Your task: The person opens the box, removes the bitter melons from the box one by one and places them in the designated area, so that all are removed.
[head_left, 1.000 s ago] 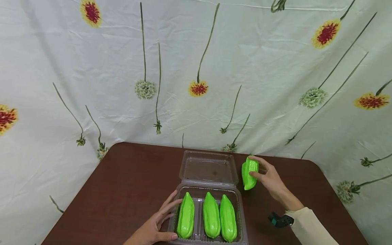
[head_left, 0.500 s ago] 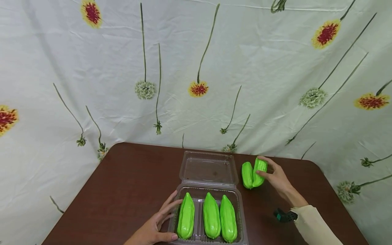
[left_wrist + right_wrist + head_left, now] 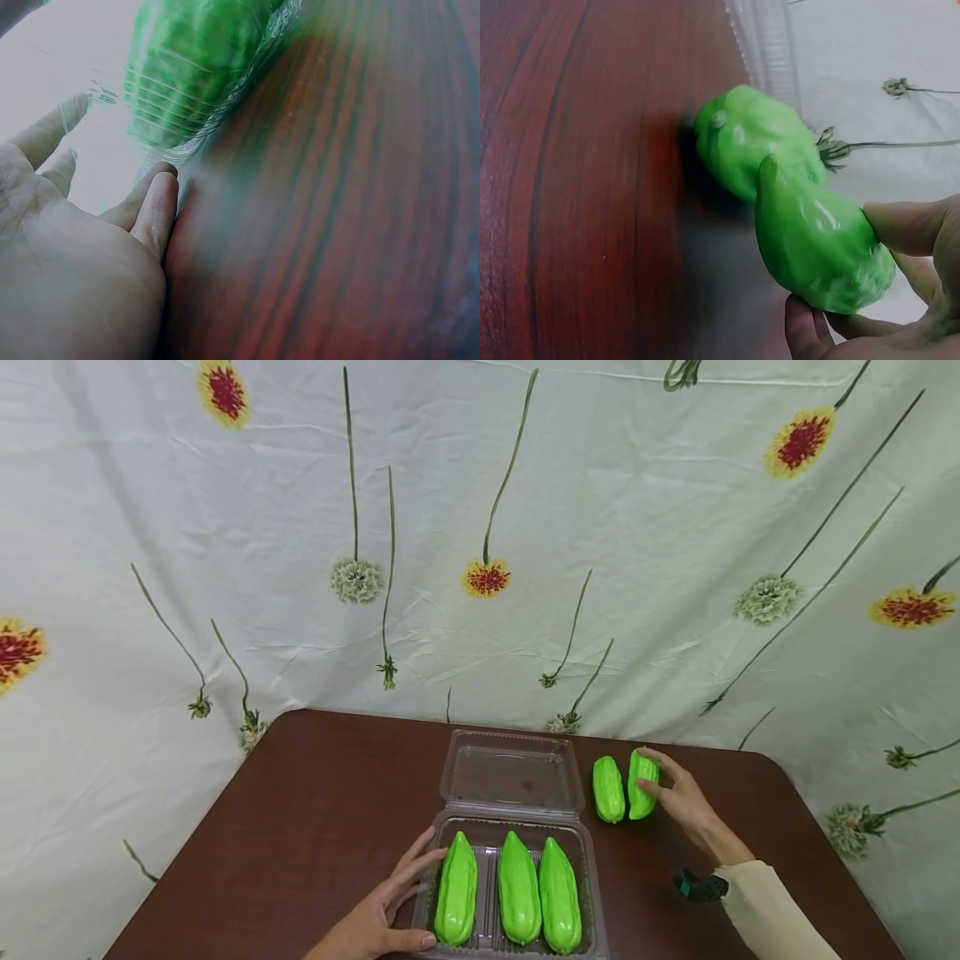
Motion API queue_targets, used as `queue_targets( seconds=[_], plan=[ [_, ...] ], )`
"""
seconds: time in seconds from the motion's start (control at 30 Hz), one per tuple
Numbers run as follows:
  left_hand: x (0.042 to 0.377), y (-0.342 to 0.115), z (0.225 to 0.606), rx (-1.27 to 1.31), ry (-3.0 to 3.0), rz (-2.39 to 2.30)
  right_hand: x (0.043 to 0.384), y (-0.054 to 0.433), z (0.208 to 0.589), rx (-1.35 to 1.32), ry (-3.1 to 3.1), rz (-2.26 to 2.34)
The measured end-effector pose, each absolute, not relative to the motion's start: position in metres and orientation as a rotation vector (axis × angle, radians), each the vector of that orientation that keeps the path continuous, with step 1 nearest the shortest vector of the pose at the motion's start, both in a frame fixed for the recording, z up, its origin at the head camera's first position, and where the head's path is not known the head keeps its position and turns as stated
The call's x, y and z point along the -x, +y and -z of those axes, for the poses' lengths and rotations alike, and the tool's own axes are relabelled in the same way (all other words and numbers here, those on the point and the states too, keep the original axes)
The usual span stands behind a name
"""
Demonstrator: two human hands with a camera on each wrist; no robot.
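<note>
A clear plastic clamshell container (image 3: 486, 852) lies with its lid folded back, and three green bitter melons stand out inside it, one melon (image 3: 456, 893) at the left and two at the right. My left hand (image 3: 375, 914) rests spread along the container's left side, the thumb near its front corner; in the left wrist view its fingers touch the clear wall beside a melon (image 3: 187, 75). To the right of the lid, my right hand (image 3: 686, 802) pinches another bitter melon (image 3: 642, 781) between thumb and fingers. A loose melon (image 3: 608, 789) lies just left of it.
The container's open lid (image 3: 513, 768) lies flat toward the back of the dark brown table (image 3: 315, 827). Behind the far edge hangs a white flowered cloth (image 3: 300, 527). A dark band (image 3: 699, 887) is on the right wrist.
My right hand has moved right with its melon, separating it from the other loose one, which now shows fully with a gap between them. The left hand has stayed put.
</note>
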State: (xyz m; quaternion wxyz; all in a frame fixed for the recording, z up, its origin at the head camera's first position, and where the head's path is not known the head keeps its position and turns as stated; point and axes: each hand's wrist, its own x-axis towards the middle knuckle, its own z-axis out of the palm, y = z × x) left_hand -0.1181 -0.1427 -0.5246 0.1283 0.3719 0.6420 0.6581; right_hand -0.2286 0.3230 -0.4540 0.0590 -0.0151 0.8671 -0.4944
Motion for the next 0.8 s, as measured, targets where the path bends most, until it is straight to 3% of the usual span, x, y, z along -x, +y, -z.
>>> queue_targets(
  seconds=[0.8],
  plan=[
    [0.118,-0.143,0.526,-1.056,1.881,-1.912,0.234,0.321,0.473,0.023,2.564,1.439]
  ],
)
